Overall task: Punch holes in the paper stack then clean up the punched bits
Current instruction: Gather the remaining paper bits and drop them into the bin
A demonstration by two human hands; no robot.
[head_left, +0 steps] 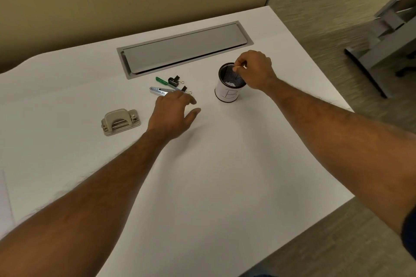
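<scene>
The right hand (pixel 254 69) hangs over the black mesh cup (pixel 228 94) (white label marked B), thumb and forefinger pinching a small pale bit (pixel 236 66) above white scraps (pixel 230 84) lying inside. The left hand (pixel 173 114) hovers over the white desk (pixel 225 175), fingers loosely spread and holding nothing. The beige hole punch (pixel 120 120) sits near it, on its left.

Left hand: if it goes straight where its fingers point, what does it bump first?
Probably the mesh cup marked B; the left hand aims there, though height is unclear.
</scene>
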